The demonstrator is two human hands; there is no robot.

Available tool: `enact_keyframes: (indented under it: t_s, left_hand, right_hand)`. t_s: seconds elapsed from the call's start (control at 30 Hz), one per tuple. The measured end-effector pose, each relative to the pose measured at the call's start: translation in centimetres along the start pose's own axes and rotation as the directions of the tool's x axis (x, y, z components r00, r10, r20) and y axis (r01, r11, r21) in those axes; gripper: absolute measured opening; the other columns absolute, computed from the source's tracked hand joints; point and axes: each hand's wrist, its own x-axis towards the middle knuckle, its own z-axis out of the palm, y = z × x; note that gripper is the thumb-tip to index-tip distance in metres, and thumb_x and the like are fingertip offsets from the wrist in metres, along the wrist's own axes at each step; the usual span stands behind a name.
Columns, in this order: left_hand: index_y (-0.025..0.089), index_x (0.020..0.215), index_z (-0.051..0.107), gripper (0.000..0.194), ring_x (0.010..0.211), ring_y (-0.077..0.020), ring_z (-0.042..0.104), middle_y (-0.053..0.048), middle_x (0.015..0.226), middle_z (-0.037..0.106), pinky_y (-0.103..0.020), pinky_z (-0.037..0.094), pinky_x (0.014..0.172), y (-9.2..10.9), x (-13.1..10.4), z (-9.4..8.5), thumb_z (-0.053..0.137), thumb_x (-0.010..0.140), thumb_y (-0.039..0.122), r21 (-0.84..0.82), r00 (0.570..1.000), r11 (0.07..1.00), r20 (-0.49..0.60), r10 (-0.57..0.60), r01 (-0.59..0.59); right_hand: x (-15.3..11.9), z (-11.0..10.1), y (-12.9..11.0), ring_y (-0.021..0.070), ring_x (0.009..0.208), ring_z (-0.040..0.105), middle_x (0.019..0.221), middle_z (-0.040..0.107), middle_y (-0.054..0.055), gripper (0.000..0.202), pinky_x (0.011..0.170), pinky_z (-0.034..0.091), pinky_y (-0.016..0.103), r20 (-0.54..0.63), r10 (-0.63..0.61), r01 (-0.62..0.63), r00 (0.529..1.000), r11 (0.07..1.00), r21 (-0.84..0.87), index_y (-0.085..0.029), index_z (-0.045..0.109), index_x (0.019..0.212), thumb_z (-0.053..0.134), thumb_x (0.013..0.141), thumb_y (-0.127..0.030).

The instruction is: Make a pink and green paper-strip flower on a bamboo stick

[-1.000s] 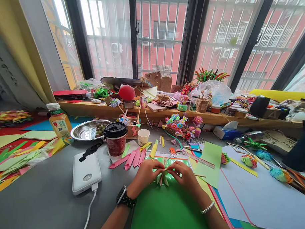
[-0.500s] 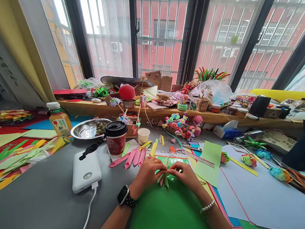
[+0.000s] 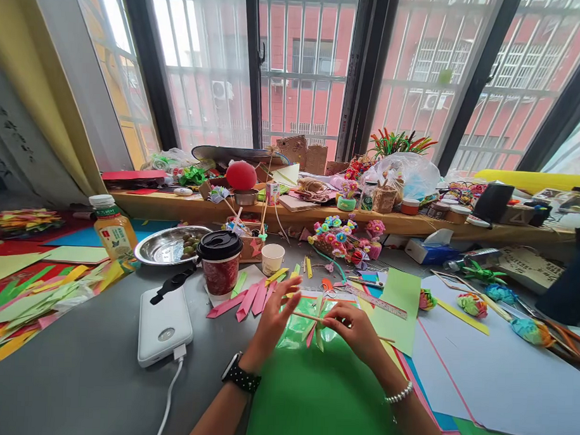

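Observation:
My right hand is closed in a pinch on a thin wooden stick, which lies nearly level and pokes out on both sides of the fingers. Narrow folded paper petals, green and pink, fan out around the stick just left of the fingertips. Beside the stick's left end, my left hand is raised with its fingers apart and nothing in them. Beneath both hands lies a glossy green mat. Several pink folded strips rest just beyond my left hand.
A lidded coffee cup, a paper cup and a white power bank stand to the left. A ruler, a light green sheet and finished paper flowers lie to the right.
My left hand has let go of the petals, opened and moved slightly left and up. The stick now shows between my hands, while my right hand keeps its pinch.

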Motion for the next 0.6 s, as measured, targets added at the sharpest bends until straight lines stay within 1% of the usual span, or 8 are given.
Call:
enact_keyframes:
  t_s: [0.07,0.13,0.17,0.2,0.27,0.37,0.47,0.6]
  left_hand:
    - [0.018,0.104,0.055,0.036,0.1,-0.021,0.054,-0.01,0.111,0.057,-0.033,0.043,0.082,-0.3,0.3,0.1,0.044,0.081,0.042,-0.264,0.971,0.944,-0.079,-0.226,0.199]
    - [0.015,0.096,0.057,0.031,0.091,-0.0189,0.058,-0.011,0.104,0.06,-0.031,0.044,0.081,-0.7,0.5,0.3,0.046,0.081,0.039,-0.446,0.908,0.819,-0.031,-0.418,0.361]
    - [0.014,0.091,0.058,0.027,0.086,-0.0177,0.06,-0.011,0.1,0.061,-0.03,0.045,0.079,-0.8,0.5,0.5,0.049,0.08,0.036,-0.498,0.88,0.755,0.039,-0.473,0.428]
    - [0.013,0.088,0.059,0.024,0.081,-0.0166,0.061,-0.011,0.095,0.063,-0.028,0.045,0.077,-1.0,0.4,0.6,0.053,0.078,0.033,-0.524,0.859,0.702,0.128,-0.495,0.483]
    - [0.011,0.083,0.061,0.021,0.073,-0.0146,0.061,-0.01,0.085,0.065,-0.024,0.047,0.068,-1.2,0.2,0.9,0.058,0.076,0.03,-0.518,0.825,0.643,0.324,-0.463,0.564]
    - [0.009,0.081,0.063,0.021,0.061,-0.0103,0.059,-0.006,0.072,0.064,-0.017,0.044,0.054,-1.4,-0.2,1.0,0.062,0.073,0.027,-0.467,0.787,0.65,0.494,-0.37,0.599]
    - [0.01,0.083,0.063,0.021,0.058,-0.0082,0.057,-0.004,0.07,0.064,-0.016,0.042,0.053,-1.5,-0.3,0.8,0.065,0.07,0.026,-0.457,0.788,0.661,0.498,-0.364,0.594]
    - [0.013,0.084,0.063,0.023,0.061,-0.0085,0.059,-0.003,0.075,0.065,-0.018,0.043,0.056,-1.5,-0.3,0.6,0.069,0.065,0.024,-0.479,0.781,0.623,0.462,-0.42,0.619]
  right_hand:
    - [-0.1,0.0,-0.4,0.0125,0.057,0.048,0.067,0.055,0.002,0.029,0.051,0.038,0.023,0.003,-0.026,0.026,1.0,0.999,0.032,-0.017,0.066,0.069,0.054,0.077,-0.043]
    - [-0.3,0.0,-0.8,0.0118,0.057,0.048,0.069,0.054,0.002,0.028,0.05,0.038,0.023,0.008,-0.058,0.057,0.998,0.996,0.069,-0.017,0.065,0.07,0.054,0.077,-0.042]
    - [-0.3,0.1,-1.0,0.0115,0.057,0.048,0.07,0.054,0.002,0.027,0.05,0.038,0.022,0.009,-0.075,0.074,0.997,0.994,0.084,-0.017,0.065,0.07,0.054,0.077,-0.041]
    - [-0.4,0.1,-1.2,0.0113,0.057,0.047,0.07,0.053,0.002,0.026,0.05,0.039,0.022,0.008,-0.09,0.089,0.996,0.991,0.097,-0.017,0.065,0.071,0.055,0.077,-0.041]
    - [-0.5,0.2,-1.4,0.0111,0.058,0.047,0.072,0.053,0.003,0.025,0.051,0.039,0.022,0.001,-0.111,0.11,0.994,0.987,0.118,-0.017,0.065,0.072,0.055,0.078,-0.04]
    - [-0.6,0.3,-1.5,0.0112,0.058,0.048,0.073,0.053,0.003,0.023,0.051,0.04,0.022,-0.005,-0.122,0.122,0.993,0.984,0.127,-0.018,0.065,0.075,0.055,0.078,-0.039]
    - [-0.7,0.4,-1.5,0.0115,0.059,0.048,0.073,0.052,0.003,0.023,0.051,0.041,0.022,-0.01,-0.131,0.132,0.991,0.983,0.131,-0.018,0.065,0.075,0.054,0.079,-0.038]
    - [-0.7,0.5,-1.5,0.0128,0.063,0.05,0.074,0.052,0.003,0.022,0.053,0.042,0.023,-0.031,-0.137,0.14,0.99,0.981,0.132,-0.018,0.063,0.074,0.054,0.079,-0.037]
